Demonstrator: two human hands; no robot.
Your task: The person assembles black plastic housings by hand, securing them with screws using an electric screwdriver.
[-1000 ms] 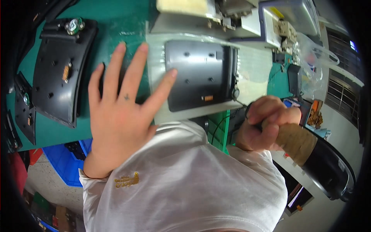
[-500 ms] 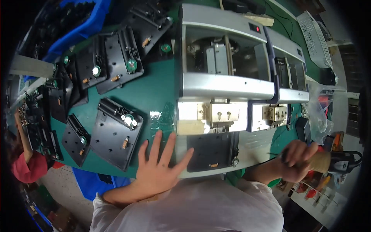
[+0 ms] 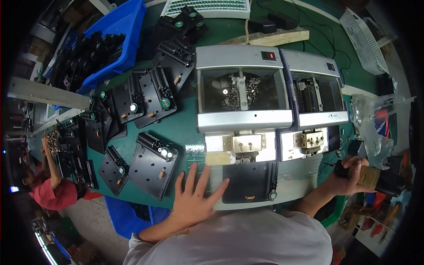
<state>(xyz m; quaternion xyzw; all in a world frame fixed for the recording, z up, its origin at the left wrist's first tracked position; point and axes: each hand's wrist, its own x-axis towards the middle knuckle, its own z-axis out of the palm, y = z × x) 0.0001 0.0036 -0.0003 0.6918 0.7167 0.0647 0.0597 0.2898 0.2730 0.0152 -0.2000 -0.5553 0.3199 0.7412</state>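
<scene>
My left hand (image 3: pixel 194 198) lies flat with fingers spread on the green bench, its fingertips touching the left edge of a black plastic panel (image 3: pixel 249 182) at the front edge. My right hand (image 3: pixel 351 174) is closed around the handle of a powered screwdriver (image 3: pixel 375 177) held off to the right of the bench. Just left of my left hand lies another black panel (image 3: pixel 152 164) with a round metal part. Behind the front panel stand two grey screw feeder machines (image 3: pixel 242 88) (image 3: pixel 316 95) with clear windows.
Several black panels (image 3: pixel 145 99) are spread over the left of the green bench (image 3: pixel 176 130). A blue bin (image 3: pixel 99 48) of black parts sits far left. A clear plastic bag (image 3: pixel 373 126) lies at the right. Another person in red (image 3: pixel 53 185) works at the left.
The view has pulled back and tilted, so the bench and machines appear smaller. My left hand has stayed flat on the bench by the black panel; my right hand still grips the screwdriver.
</scene>
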